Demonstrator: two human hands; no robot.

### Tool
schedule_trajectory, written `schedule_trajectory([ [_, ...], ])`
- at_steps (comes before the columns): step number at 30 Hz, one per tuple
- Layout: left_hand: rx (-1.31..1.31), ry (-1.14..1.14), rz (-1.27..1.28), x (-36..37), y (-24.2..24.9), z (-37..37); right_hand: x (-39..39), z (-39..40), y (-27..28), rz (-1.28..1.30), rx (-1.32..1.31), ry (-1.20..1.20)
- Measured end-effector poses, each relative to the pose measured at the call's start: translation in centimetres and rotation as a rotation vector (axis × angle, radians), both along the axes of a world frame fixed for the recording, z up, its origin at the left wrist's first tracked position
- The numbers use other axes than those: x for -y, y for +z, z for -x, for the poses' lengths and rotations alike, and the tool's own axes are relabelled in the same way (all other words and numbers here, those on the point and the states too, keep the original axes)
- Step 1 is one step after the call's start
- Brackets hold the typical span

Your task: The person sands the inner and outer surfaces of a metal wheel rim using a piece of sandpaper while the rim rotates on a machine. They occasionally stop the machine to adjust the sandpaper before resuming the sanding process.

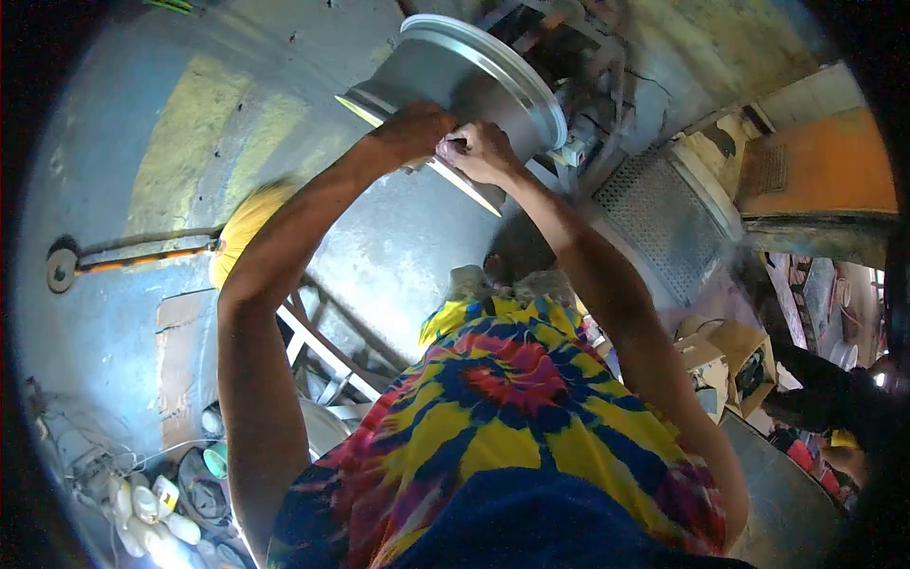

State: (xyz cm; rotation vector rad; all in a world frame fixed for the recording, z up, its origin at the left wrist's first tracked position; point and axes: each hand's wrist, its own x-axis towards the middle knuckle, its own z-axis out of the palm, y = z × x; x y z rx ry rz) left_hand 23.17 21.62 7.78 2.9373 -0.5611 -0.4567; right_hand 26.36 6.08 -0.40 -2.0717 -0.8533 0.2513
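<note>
A grey metal wheel rim (pixel 464 81) sits tilted in front of me at the top of the head view. Its near edge shows a pale yellow strip (pixel 469 187). Both hands meet at this edge. My left hand (pixel 420 133) is closed there, its fingertips mostly hidden, so what it grips cannot be told. Close beside it, my right hand (pixel 485 154) has its fingers curled in a pinch around a small pinkish piece (pixel 450 149). The material of that piece is too small to make out.
A yellow-bristled broom (pixel 248 228) lies at left. White bottles (pixel 147 503) and clutter fill the lower left. At right are a perforated metal panel (pixel 654 218), an orange panel (pixel 820 166) and cardboard boxes (pixel 725 360). Machinery (pixel 578 47) stands behind the rim.
</note>
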Motion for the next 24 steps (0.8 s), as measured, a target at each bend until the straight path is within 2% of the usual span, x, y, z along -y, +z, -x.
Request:
schedule_trajectory([
  [1,0.002,-0.001,0.002,0.0,-0.7,-0.5,0.1,0.0,-0.2,0.038,-0.007,-0.006],
  [3,-0.009,-0.131,-0.202,0.0,-2.5,-0.9,0.6,0.8,-0.8,0.027,-0.012,-0.041],
  [8,0.15,-0.143,-0.118,1.2,-3.3,0.8,1.7,1.7,-2.1,-0.108,-0.038,-0.071],
  [10,0.134,-0.117,-0.021,1.8,-2.1,1.3,1.8,1.6,-1.9,-0.068,-0.022,-0.072],
  [14,0.15,-0.068,-0.042,1.5,-4.6,1.1,2.2,1.7,-3.5,-0.123,-0.076,-0.063],
  [16,0.168,-0.082,-0.024,1.5,-4.4,1.4,2.3,2.0,-3.5,-0.08,0.039,-0.056],
  [21,0.084,-0.092,-0.063,1.3,-4.0,1.1,2.0,2.1,-2.5,-0.034,-0.018,-0.105],
  [24,0.047,-0.051,-0.083,2.2,-2.7,1.7,2.4,2.4,-1.7,-0.059,-0.051,-0.042],
])
